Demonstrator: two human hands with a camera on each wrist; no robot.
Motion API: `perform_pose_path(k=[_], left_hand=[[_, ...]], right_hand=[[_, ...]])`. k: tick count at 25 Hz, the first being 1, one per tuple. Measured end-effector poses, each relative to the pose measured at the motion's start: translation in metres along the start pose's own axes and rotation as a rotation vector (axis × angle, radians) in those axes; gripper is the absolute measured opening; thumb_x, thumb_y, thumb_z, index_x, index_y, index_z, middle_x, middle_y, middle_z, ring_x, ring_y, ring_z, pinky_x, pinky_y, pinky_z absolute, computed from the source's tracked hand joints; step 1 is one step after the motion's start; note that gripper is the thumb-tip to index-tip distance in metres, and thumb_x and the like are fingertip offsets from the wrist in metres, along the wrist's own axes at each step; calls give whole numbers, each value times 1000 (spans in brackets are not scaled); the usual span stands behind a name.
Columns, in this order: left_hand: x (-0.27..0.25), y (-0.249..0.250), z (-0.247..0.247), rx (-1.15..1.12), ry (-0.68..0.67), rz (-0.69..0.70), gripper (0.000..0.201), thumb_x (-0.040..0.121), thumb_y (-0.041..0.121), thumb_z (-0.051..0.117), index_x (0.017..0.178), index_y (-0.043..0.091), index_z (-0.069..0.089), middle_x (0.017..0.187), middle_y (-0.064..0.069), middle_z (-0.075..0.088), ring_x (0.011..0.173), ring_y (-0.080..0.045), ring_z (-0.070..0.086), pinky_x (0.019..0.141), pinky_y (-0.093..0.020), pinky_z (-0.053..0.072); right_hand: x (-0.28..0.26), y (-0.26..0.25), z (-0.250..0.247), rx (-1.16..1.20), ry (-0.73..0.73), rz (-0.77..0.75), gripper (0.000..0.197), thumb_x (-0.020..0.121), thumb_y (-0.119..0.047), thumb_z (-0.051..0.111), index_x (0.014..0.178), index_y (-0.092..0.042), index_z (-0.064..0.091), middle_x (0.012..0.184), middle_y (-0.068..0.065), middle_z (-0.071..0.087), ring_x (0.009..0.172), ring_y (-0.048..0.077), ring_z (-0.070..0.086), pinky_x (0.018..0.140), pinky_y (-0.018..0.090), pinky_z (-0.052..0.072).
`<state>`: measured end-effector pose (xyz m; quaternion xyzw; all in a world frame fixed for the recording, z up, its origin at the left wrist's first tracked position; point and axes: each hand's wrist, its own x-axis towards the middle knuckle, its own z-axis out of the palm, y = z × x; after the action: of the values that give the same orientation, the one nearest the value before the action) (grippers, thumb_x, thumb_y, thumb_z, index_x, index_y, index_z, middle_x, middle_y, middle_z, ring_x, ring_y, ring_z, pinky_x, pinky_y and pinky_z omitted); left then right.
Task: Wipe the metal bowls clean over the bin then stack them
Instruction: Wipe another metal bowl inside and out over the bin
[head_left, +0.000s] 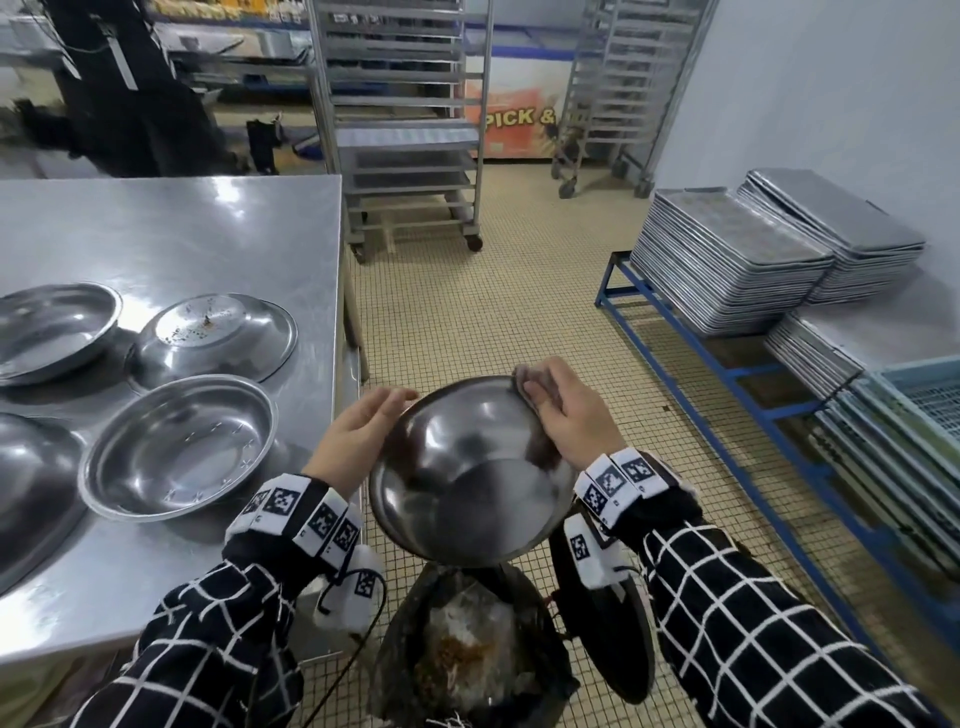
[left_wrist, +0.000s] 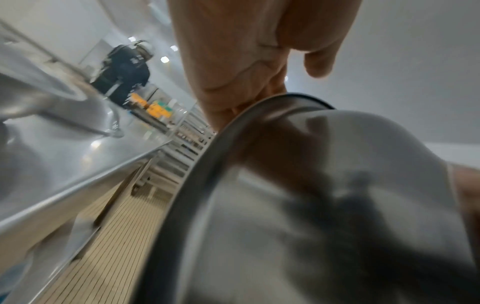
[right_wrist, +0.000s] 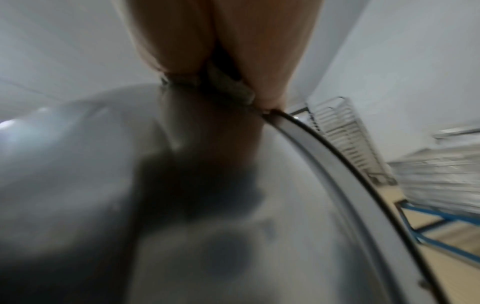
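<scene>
I hold a metal bowl (head_left: 467, 483) tilted over the black-lined bin (head_left: 467, 649). My left hand (head_left: 363, 426) grips the bowl's left rim, thumb over the edge; the left wrist view shows the same rim (left_wrist: 207, 156) under my left hand (left_wrist: 233, 61). My right hand (head_left: 561, 410) presses a grey cloth (head_left: 524, 376) against the bowl's far right rim, and the right wrist view shows that cloth (right_wrist: 228, 86) pinched at the bowl's edge (right_wrist: 337, 156). Several other metal bowls lie on the steel table (head_left: 182, 234); one (head_left: 179, 447) is upright, another (head_left: 218, 338) is upside down with crumbs on it.
Stacks of metal trays (head_left: 727, 260) sit on a blue frame (head_left: 727, 374) to the right. Wheeled tray racks (head_left: 405, 130) stand ahead on the tiled floor. A person in dark clothes (head_left: 130, 88) stands beyond the table.
</scene>
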<state>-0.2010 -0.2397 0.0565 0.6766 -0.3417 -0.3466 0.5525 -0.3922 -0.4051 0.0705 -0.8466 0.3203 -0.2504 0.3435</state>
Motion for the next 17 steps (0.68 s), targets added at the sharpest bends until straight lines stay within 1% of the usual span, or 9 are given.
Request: perform_pose_path(k=[2, 4, 5, 7, 8, 10, 12, 14, 17], left_hand=[[-1, 6, 5, 117, -34, 41, 34, 90, 45, 50, 101, 18, 68, 93, -6, 70, 93, -25, 65, 88, -40, 51], [1, 8, 9, 147, 33, 89, 29, 96, 34, 50, 93, 11, 67, 84, -12, 67, 83, -25, 61, 86, -45, 48], [2, 8, 11, 160, 80, 106, 29, 98, 29, 49, 91, 8, 66, 83, -17, 65, 79, -26, 59, 84, -46, 48], [3, 9, 13, 220, 184, 133, 31, 100, 24, 47, 89, 0, 63, 83, -25, 62, 76, -29, 56, 80, -49, 46], [4, 10, 14, 251, 229, 143, 32, 100, 23, 46, 88, -2, 61, 83, -26, 62, 76, -33, 57, 79, -50, 46], [5, 15, 16, 251, 278, 147, 33, 100, 22, 45, 88, -3, 61, 83, -25, 63, 81, -38, 58, 79, -50, 45], [2, 22, 18, 239, 303, 140, 32, 100, 23, 45, 90, -1, 62, 83, -21, 65, 82, -35, 60, 78, -47, 47], [-2, 28, 19, 258, 296, 163, 31, 100, 26, 45, 90, 3, 64, 80, -15, 66, 79, -30, 61, 75, -44, 47], [-4, 33, 15, 207, 324, 148, 35, 100, 28, 44, 86, 1, 62, 70, -10, 60, 65, -21, 52, 65, -31, 42]], right_hand=[[7, -11, 0, -92, -68, -150, 18, 97, -27, 51, 102, -10, 51, 85, -6, 59, 75, 7, 56, 68, 15, 41], [10, -21, 4, -100, -42, -244, 18, 98, -25, 49, 108, -12, 49, 95, 0, 61, 83, 12, 57, 75, 26, 47], [9, -25, 8, -83, 10, -275, 19, 98, -24, 48, 114, -15, 46, 102, 4, 61, 87, 13, 57, 76, 27, 49], [1, -32, 22, -56, 133, -293, 25, 98, -25, 46, 121, -23, 37, 120, 8, 54, 94, 13, 56, 78, 20, 49], [-5, -38, 33, -98, 171, -284, 24, 98, -28, 44, 121, -24, 38, 128, 9, 49, 101, 15, 55, 83, 19, 47], [-22, -49, 59, -289, 193, -267, 30, 98, -33, 40, 123, -18, 46, 140, 7, 43, 120, 18, 45, 102, 23, 33], [-35, -57, 75, -393, 229, -277, 38, 99, -38, 37, 128, -16, 50, 140, 6, 43, 130, 21, 38, 110, 30, 27], [-29, -58, 72, -378, 329, -210, 39, 99, -40, 35, 126, -19, 51, 133, 4, 48, 124, 20, 42, 107, 36, 34], [-6, -40, 52, -156, 421, 36, 38, 99, -36, 39, 121, -11, 57, 124, 7, 47, 107, 13, 44, 93, 33, 47]])
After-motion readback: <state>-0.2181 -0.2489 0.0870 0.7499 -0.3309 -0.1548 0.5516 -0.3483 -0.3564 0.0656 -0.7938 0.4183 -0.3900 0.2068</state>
